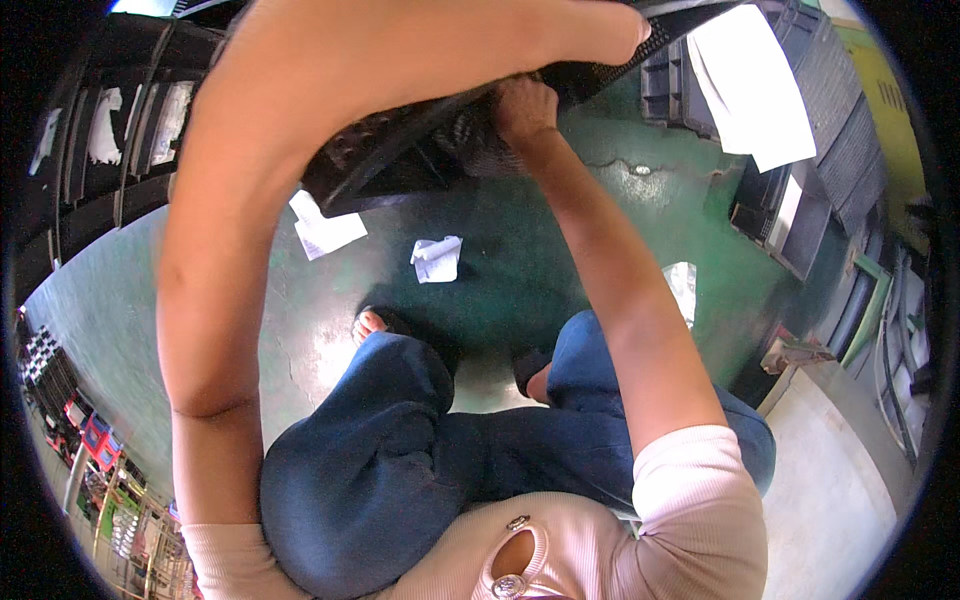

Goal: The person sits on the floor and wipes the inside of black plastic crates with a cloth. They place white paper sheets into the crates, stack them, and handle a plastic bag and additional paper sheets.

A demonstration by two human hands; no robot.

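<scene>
A black plastic crate point(385, 165) with open mesh walls is held tilted above the floor in front of me. My left arm reaches up and bends across the top of the picture. My left hand point(588, 32) lies over the crate's far edge, with one fingertip showing against the dark mesh and the other fingers hidden or cut off by the upper rim. Below it, my right hand point(527, 108) is closed in a fist on the crate's side. What the crate holds, if anything, is too dark to make out.
Crumpled paper point(437, 260) and a white sheet point(330, 232) lie on the green floor point(520, 250) near my feet. Stacked dark crates point(840, 150) stand at the right with white paper point(755, 85) on them. Dark racks point(120, 110) rise at the left. A pale surface point(830, 480) is beside me at right.
</scene>
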